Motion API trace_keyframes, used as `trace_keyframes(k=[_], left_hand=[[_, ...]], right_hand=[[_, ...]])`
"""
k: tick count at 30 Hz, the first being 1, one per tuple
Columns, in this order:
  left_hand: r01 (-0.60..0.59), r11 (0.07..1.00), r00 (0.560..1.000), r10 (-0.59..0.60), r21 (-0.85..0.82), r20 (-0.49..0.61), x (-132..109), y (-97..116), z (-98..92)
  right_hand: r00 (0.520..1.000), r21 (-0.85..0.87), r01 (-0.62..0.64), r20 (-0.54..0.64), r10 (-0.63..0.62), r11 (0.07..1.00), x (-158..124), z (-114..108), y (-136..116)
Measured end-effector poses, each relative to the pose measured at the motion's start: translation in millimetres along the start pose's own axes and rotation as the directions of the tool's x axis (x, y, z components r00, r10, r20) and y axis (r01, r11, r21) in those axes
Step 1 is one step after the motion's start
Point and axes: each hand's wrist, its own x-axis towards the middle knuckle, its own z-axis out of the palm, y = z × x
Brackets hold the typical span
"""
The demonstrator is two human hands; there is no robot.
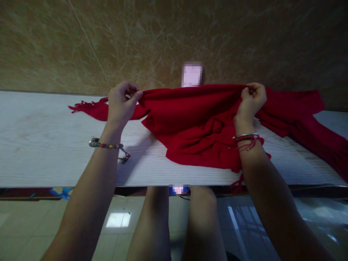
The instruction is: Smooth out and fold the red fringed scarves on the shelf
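A red fringed scarf (190, 119) is stretched between my two hands above a white wood-grain tabletop. My left hand (123, 99) pinches its upper edge at the left, with thumb and fingers closed. At the right, my right hand (251, 98) is closed on the same upper edge. The middle of the cloth hangs down and lies bunched in folds near the table's front. One fringed end pokes out left of my left hand. More layers of red cloth spread out to the right, past my right hand, ending in fringe near the table's right side.
The white table (40, 145) is a narrow strip against a brown marbled wall (136, 43). A pale pixelated rectangle (192, 75) is at the wall behind the cloth. Below the front edge show my knees (202, 206), a blue and yellow item (62, 192) and a tiled floor (89, 221).
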Motion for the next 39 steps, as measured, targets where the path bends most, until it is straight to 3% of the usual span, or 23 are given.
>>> trace_keyframes(k=[2, 3, 4, 5, 7, 8, 9, 10, 11, 13, 14, 16, 17, 19, 22, 24, 26, 27, 30, 33, 36, 37, 39], left_hand=[[-0.036, 0.992, 0.973, 0.062, -0.120, 0.223, -2, 1, -1.2], [-0.031, 0.987, 0.919, 0.090, -0.157, 0.383, -4, 1, -0.4], [-0.018, 0.985, 0.825, 0.111, -0.171, 0.553, -6, 2, 1.3], [-0.006, 0.987, 0.696, 0.122, -0.163, 0.708, -8, 2, 3.7], [0.011, 0.993, 0.408, 0.100, -0.114, 0.908, -12, 3, 9.5], [0.022, 0.996, 0.314, 0.076, -0.087, 0.946, -13, 3, 12.2], [0.032, 0.998, 0.279, 0.048, -0.059, 0.959, -14, 3, 14.4], [0.036, 0.999, 0.315, 0.019, -0.031, 0.949, -14, 3, 16.1], [0.031, 1.000, 0.403, -0.010, -0.003, 0.915, -14, 2, 17.3], [-0.007, 0.998, 0.637, -0.046, 0.066, 0.769, -13, 0, 19.7], [-0.028, 0.994, 0.734, -0.054, 0.109, 0.677, -13, 0, 21.4], [-0.053, 0.982, 0.835, -0.056, 0.182, 0.547, -15, -1, 27.0], [-0.058, 0.978, 0.849, -0.059, 0.203, 0.525, -17, -1, 30.9], [-0.069, 0.976, 0.831, -0.060, 0.209, 0.553, -22, -1, 39.8], [-0.110, 0.972, 0.777, -0.047, 0.209, 0.628, -30, -1, 51.2], [-0.148, 0.961, 0.772, -0.035, 0.233, 0.634, -32, 0, 54.8], [-0.169, 0.955, 0.789, -0.018, 0.246, 0.614, -32, 2, 54.8], [-0.172, 0.954, 0.803, -0.008, 0.244, 0.596, -31, 2, 54.0], [-0.155, 0.956, 0.846, -0.002, 0.250, 0.532, -27, 5, 49.9], [-0.091, 0.952, 0.911, -0.038, 0.291, 0.410, -23, 6, 42.9], [0.030, 0.949, 0.985, -0.081, 0.313, 0.150, -17, 7, 29.5], [0.066, 0.950, 0.995, -0.086, 0.305, 0.050, -15, 7, 23.8], [0.116, 0.955, 0.988, -0.083, 0.274, -0.128, -11, 6, 12.5]], right_hand=[[0.994, 0.059, -0.052, 0.099, 0.046, 0.997, 5, -7, 0], [0.982, 0.092, -0.091, 0.173, 0.074, 0.992, 6, -12, -2], [0.958, 0.117, -0.139, 0.266, 0.104, 0.983, 5, -17, -5], [0.914, 0.125, -0.196, 0.381, 0.135, 0.973, 4, -22, -7], [0.754, 0.082, -0.286, 0.634, 0.172, 0.955, -2, -31, -13], [0.667, 0.047, -0.303, 0.724, 0.177, 0.952, -5, -35, -16], [0.608, 0.020, -0.304, 0.774, 0.177, 0.952, -7, -37, -18], [0.586, 0.007, -0.291, 0.792, 0.172, 0.957, -9, -38, -19], [0.599, 0.004, -0.263, 0.784, 0.160, 0.965, -11, -38, -20], [0.662, -0.003, -0.179, 0.739, 0.123, 0.984, -12, -36, -23], [0.682, -0.020, -0.129, 0.724, 0.104, 0.991, -13, -33, -24], [0.675, -0.071, -0.016, 0.735, 0.063, 0.997, -15, -27, -27], [0.647, -0.096, 0.041, 0.761, 0.047, 0.995, -17, -24, -29], [0.557, -0.135, 0.139, 0.830, 0.035, 0.981, -21, -19, -34], [0.393, -0.154, 0.231, 0.918, 0.053, 0.961, -26, -15, -41], [0.281, -0.136, 0.258, 0.958, 0.060, 0.957, -27, -14, -44], [0.225, -0.099, 0.264, 0.974, 0.039, 0.959, -28, -13, -44], [0.236, -0.081, 0.264, 0.972, 0.018, 0.961, -28, -12, -43], [0.370, -0.066, 0.266, 0.928, -0.039, 0.962, -29, -7, -40], [0.608, -0.118, 0.238, 0.792, -0.053, 0.964, -27, -4, -34], [0.854, -0.178, 0.162, 0.519, -0.048, 0.971, -20, -6, -29], [0.910, -0.191, 0.137, 0.411, -0.048, 0.972, -17, -8, -28], [0.975, -0.207, 0.103, 0.216, -0.057, 0.973, -13, -11, -28]])
